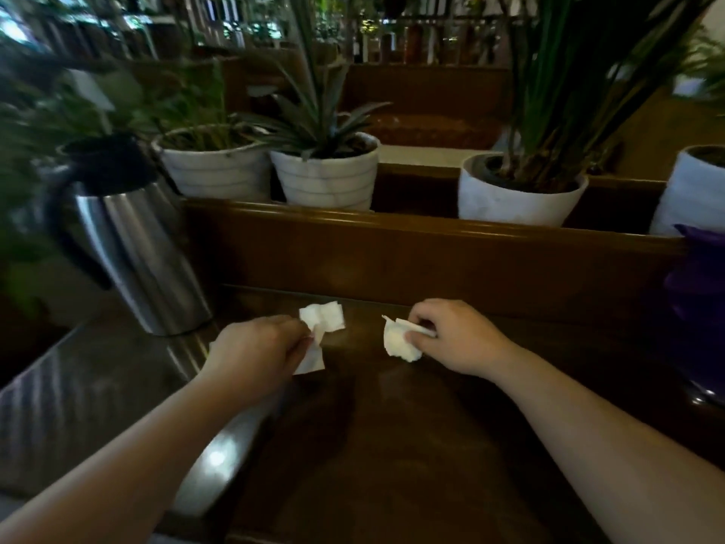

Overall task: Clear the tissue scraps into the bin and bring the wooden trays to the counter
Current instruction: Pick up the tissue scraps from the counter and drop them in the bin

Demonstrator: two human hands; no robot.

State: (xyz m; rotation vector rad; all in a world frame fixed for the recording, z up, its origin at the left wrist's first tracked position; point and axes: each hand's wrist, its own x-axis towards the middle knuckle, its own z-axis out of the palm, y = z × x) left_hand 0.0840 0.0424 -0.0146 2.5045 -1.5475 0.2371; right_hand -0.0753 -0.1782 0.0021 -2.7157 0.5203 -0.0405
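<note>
Gathering the scraps goes best, I judge, if each hand bunches its paper fully into the palm before lifting, so no loose flap drops on the way to a bin that is out of view. At lower centre of the frame, on the dark brown wooden tabletop, the left hand has its fingers closed, pinching a white, creased, flat tissue scrap. Just right of centre, the right hand curls shut around a white crumpled tissue wad.
</note>
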